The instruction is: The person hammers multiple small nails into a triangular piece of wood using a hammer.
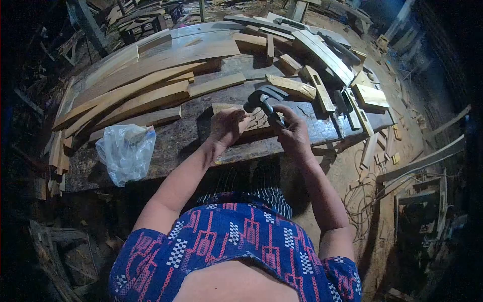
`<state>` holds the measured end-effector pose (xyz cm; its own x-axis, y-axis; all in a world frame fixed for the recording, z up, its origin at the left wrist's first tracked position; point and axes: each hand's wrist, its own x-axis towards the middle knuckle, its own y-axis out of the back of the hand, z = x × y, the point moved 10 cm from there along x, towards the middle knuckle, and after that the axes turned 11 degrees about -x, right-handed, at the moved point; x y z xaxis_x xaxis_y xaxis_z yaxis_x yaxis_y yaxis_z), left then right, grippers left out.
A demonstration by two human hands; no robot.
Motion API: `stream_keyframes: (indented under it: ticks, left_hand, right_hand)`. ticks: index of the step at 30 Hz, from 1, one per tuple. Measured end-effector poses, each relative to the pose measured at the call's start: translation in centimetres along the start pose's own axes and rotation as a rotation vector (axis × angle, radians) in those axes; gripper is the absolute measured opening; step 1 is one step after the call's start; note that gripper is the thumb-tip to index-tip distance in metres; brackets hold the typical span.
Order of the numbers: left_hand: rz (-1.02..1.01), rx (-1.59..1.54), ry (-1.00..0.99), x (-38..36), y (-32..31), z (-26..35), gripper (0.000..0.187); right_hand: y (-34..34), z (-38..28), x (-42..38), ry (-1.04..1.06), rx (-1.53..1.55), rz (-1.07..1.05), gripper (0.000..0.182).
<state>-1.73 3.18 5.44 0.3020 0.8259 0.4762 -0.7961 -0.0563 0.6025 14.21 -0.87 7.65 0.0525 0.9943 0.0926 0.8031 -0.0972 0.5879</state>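
My right hand [294, 132] is closed around the handle of a dark claw hammer [264, 95]. The hammer's head is raised a little over a wooden block [256, 123] lying at the near edge of the workbench [176, 153]. My left hand [229, 126] rests on the left part of that block, its fingers pinched together close to the hammer's striking face. Whatever is between those fingers is too small to make out. Dark marks or small bits show on the block's top between both hands.
A clear plastic bag [127, 153] sits left on the bench. Long curved boards [136, 103] lie behind it. Wooden pieces [318, 90] and a grooved block [370, 96] crowd the right side. Offcuts and cables [359, 199] lie on the floor at right.
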Motion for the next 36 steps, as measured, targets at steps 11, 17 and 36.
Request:
stream_keyframes:
  ticks: [11,17,36]
  left_hand:
    - [0.012,-0.012,0.07,-1.5,1.4,-1.5,0.021]
    - [-0.067,0.039,-0.01,-0.9,0.4,-2.3,0.019]
    - [0.16,-1.666,0.858,-4.6,-0.8,-9.8,0.025]
  right_hand:
    - [0.9,-3.0,0.9,0.173,0.081,0.061,0.028]
    - [-1.0,1.2,1.3,0.143,-0.156,0.013,0.027]
    - [0.1,-2.7,-0.1,0.209,0.11,0.09,0.028]
